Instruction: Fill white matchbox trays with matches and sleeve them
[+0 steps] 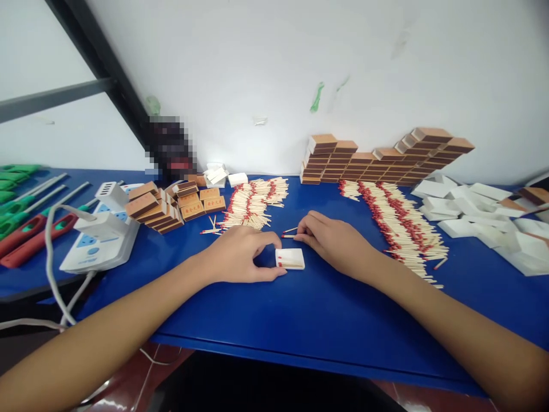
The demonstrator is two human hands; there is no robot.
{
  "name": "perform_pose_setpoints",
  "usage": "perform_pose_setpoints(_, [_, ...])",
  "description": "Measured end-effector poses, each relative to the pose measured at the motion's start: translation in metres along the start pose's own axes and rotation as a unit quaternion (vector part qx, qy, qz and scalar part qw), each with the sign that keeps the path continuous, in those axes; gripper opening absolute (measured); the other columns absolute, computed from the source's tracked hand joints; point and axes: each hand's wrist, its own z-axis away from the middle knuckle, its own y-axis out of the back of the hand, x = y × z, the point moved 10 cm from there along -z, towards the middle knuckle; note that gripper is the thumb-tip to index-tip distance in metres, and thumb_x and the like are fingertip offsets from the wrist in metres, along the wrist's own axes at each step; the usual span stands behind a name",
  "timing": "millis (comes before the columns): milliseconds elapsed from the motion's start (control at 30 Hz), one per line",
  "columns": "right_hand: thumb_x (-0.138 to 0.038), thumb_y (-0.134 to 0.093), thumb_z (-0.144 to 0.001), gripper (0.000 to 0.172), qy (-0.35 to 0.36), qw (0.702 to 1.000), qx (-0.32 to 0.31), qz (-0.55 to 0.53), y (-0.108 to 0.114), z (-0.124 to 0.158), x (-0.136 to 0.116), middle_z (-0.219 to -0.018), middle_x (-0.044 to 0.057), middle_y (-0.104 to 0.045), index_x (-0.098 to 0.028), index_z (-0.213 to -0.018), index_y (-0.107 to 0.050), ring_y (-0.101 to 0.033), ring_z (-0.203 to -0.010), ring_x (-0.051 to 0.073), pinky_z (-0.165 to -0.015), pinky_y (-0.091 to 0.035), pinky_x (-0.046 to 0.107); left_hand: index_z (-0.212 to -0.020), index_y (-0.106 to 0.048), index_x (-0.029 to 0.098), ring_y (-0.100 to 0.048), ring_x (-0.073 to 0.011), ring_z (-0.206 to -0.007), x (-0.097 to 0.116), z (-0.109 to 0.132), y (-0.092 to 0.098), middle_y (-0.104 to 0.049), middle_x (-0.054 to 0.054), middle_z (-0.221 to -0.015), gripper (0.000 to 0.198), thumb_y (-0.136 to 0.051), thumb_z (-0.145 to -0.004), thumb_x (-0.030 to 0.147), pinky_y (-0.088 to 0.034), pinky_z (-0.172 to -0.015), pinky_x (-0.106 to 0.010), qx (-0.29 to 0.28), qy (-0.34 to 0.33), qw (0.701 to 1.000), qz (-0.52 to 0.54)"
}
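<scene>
A small white matchbox tray (295,255) lies on the blue table in front of me, with a few red-headed matches inside. My left hand (240,254) grips the tray's left end between thumb and index finger. Just behind the tray, my right hand (328,240) is closed in a pinch on matches (290,236), their red heads pointing left. The exact number in the pinch is hard to make out. Loose matches (253,203) lie in a heap behind my left hand, and a longer spread of matches (397,223) lies to the right of my right hand.
Brown matchboxes (364,167) are stacked against the wall, with more matchboxes (158,206) piled at left. White empty trays (476,209) lie heaped at right. A white power strip (103,234) with cables and red- and green-handled tools (34,229) occupy the left side.
</scene>
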Motion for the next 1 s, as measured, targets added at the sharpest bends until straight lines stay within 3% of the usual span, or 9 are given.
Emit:
perform_pose_setpoints(300, [-0.034, -0.051, -0.107, 0.016, 0.034, 0.996, 0.076, -0.014, 0.036, 0.012, -0.012, -0.099, 0.005, -0.066, -0.022, -0.098, -0.058, -0.062, -0.071, 0.017, -0.062, -0.044, 0.031, -0.106, -0.074, 0.023, -0.050, -0.0101, -0.053, -0.015, -0.002, 0.009, -0.051, 0.008, -0.057, 0.035, -0.075, -0.086, 0.052, -0.030, -0.055, -0.024, 0.014, 0.036, 0.999, -0.026])
perform_pose_setpoints(800, [-0.029, -0.049, -0.107, 0.017, 0.076, 0.997, 0.025, 0.013, 0.016, 0.021, -0.043, -0.099, 0.006, -0.067, -0.021, -0.098, -0.061, -0.064, -0.071, 0.017, -0.062, -0.044, 0.031, -0.107, -0.074, 0.022, -0.054, -0.0116, -0.055, -0.004, -0.001, 0.006, -0.055, 0.006, -0.060, 0.033, -0.074, -0.087, 0.048, -0.031, -0.055, -0.024, 0.006, 0.032, 0.998, -0.052])
perform_pose_setpoints(900, [-0.033, -0.048, -0.109, 0.020, 0.077, 0.995, 0.065, -0.026, 0.024, 0.017, -0.036, -0.099, 0.006, -0.069, -0.022, -0.102, -0.063, -0.065, -0.078, 0.018, -0.068, -0.047, 0.031, -0.104, -0.074, 0.023, -0.052, -0.0108, -0.053, -0.003, 0.000, 0.005, -0.053, 0.006, -0.058, 0.034, -0.076, -0.085, 0.051, -0.030, -0.053, -0.024, -0.002, 0.027, 0.999, -0.038])
perform_pose_setpoints(1000, [-0.033, -0.055, -0.106, 0.015, 0.036, 0.994, 0.085, -0.052, 0.024, 0.006, -0.012, -0.104, 0.007, -0.068, -0.022, -0.109, -0.065, -0.064, -0.082, 0.018, -0.072, -0.048, 0.032, -0.102, -0.074, 0.023, -0.051, -0.0103, -0.052, 0.002, 0.004, 0.003, -0.050, 0.007, -0.057, 0.036, -0.076, -0.084, 0.055, -0.029, -0.052, -0.025, -0.015, 0.017, 1.000, -0.018])
